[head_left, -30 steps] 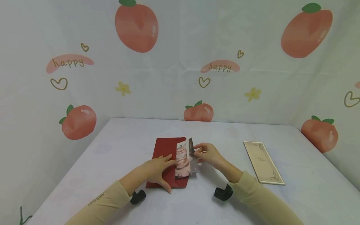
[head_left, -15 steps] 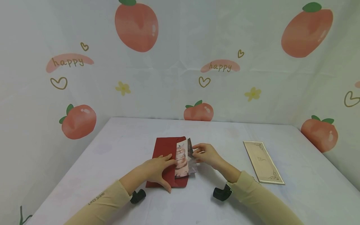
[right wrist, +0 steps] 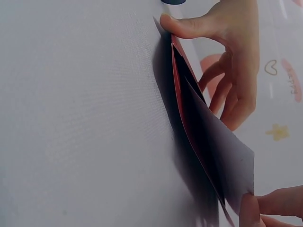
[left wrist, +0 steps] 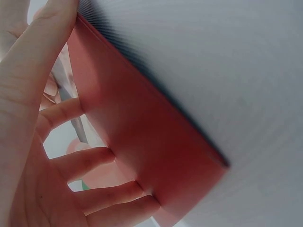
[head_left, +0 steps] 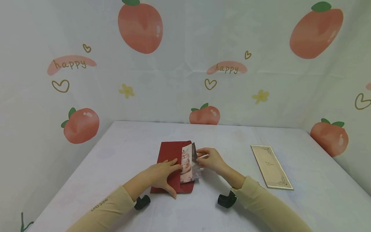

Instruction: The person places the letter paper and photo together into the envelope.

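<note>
A red envelope (head_left: 169,153) lies on the white table in the head view. My left hand (head_left: 160,175) rests on it with fingers spread; in the left wrist view its fingertips (left wrist: 106,156) touch the envelope. From the right-hand opening sticks a card with a pinkish cat picture (head_left: 186,170). Beside the picture is a dark and greyish, crumpled-looking strip (head_left: 195,154). My right hand (head_left: 213,159) is at this outer edge. In the right wrist view its finger and thumb (right wrist: 248,208) pinch a corner of the card (right wrist: 239,158), whose other end is inside the open envelope.
A beige card with a decorated border (head_left: 271,166) lies at the right on the table. Black wrist-worn pieces (head_left: 142,202) show beneath both forearms. Behind the table hangs a white cloth (head_left: 174,83) printed with peaches, hearts and flowers.
My right hand has moved slightly left, and less of the cat card shows outside the envelope. The left hand and the envelope stay where they were.
</note>
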Available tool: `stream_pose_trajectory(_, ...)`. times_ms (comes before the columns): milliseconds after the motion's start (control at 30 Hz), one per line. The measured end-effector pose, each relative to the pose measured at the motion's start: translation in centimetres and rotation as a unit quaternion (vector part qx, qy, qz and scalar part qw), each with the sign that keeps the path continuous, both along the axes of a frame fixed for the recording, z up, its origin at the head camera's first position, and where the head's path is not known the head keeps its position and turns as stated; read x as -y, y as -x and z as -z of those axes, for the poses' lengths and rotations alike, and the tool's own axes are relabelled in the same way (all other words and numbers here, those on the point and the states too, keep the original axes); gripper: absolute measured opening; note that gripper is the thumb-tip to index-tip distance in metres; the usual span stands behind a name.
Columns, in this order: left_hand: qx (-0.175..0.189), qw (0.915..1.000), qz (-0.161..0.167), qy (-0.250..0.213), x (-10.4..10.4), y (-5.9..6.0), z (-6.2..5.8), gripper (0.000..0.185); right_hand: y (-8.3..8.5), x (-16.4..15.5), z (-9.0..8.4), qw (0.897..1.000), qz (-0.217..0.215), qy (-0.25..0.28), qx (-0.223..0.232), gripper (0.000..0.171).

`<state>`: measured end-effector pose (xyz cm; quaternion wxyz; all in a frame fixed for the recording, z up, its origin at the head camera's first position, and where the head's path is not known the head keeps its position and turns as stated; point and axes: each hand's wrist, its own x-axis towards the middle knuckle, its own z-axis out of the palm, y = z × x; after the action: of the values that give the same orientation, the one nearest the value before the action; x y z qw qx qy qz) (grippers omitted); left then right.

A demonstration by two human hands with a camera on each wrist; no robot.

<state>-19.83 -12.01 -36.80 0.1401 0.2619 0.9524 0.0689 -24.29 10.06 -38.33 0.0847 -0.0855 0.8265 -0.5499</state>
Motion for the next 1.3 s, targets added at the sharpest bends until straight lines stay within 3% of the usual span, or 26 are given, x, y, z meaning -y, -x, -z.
stream_pose_trajectory(1300, 0.008, 0.9999, -0.007, 0.001, 0.1, 0.0, -0.1, 0.097, -0.5, 1.4, 0.2, 0.999, -0.014, 0.01, -0.03, 0.036)
